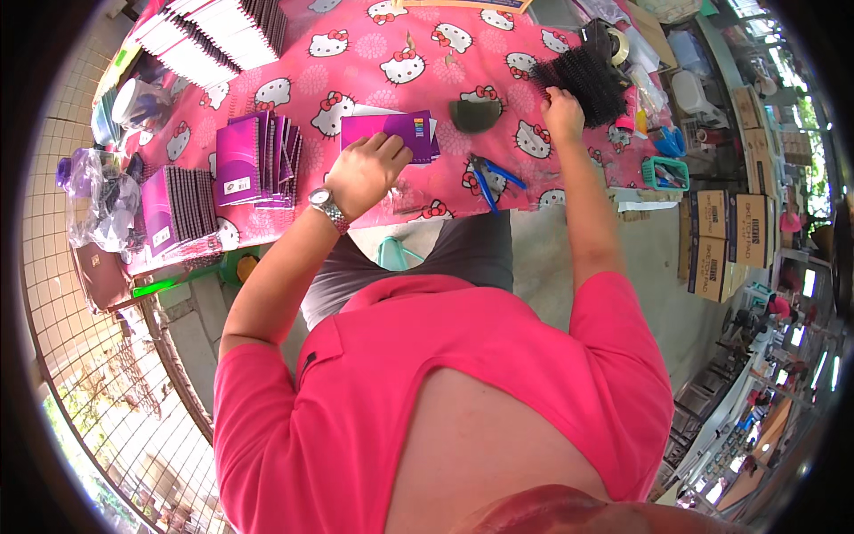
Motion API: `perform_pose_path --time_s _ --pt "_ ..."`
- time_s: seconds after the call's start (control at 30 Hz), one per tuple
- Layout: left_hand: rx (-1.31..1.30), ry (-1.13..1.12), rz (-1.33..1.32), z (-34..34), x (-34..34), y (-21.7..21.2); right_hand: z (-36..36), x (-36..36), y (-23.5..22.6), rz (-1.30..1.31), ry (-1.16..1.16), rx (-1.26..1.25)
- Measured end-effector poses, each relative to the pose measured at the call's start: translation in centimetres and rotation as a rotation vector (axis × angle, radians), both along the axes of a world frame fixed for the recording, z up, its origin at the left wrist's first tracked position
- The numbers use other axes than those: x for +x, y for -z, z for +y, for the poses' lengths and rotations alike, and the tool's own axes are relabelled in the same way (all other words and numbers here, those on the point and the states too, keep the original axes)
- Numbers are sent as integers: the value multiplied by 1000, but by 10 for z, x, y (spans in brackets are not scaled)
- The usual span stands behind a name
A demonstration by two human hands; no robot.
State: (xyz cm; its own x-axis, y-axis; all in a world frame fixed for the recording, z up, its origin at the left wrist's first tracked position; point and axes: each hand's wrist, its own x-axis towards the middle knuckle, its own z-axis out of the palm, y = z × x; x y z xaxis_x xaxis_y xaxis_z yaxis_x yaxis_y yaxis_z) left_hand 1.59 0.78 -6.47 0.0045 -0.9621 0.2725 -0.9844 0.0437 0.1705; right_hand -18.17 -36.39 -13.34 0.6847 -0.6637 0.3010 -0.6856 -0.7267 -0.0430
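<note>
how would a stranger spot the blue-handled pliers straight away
Find the pink table cloth printed with white cats, then its near edge. There, right of the left hand on a purple paper notebook, lie the pliers. Their two blue handles, spread into a V, distinguish them from the dark half-round piece just beyond.

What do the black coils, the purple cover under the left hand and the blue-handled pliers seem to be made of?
Black coils: probably plastic, perhaps coated wire; thin, uniformly dark loops.
Purple cover: likely smooth printed card or paper; flat with crisp edges.
Blue-handled pliers: handles look plastic- or rubber-sleeved, being evenly coloured; the dark head is presumably metal.
</note>
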Motion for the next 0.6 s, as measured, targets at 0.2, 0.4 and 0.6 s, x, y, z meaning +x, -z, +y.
perform_pose_path --time_s 0.2,0.4,0.6 --pt "-109 20 65 -1 16 -24 55 4 -38 -468 -255 246" --pt "-222 -155 -19 -22 13 -22 183 42 -74 -630 -584 678" --pt "-288 -128 9 -29 13 -22 196 49 -75 -730 -596 639"
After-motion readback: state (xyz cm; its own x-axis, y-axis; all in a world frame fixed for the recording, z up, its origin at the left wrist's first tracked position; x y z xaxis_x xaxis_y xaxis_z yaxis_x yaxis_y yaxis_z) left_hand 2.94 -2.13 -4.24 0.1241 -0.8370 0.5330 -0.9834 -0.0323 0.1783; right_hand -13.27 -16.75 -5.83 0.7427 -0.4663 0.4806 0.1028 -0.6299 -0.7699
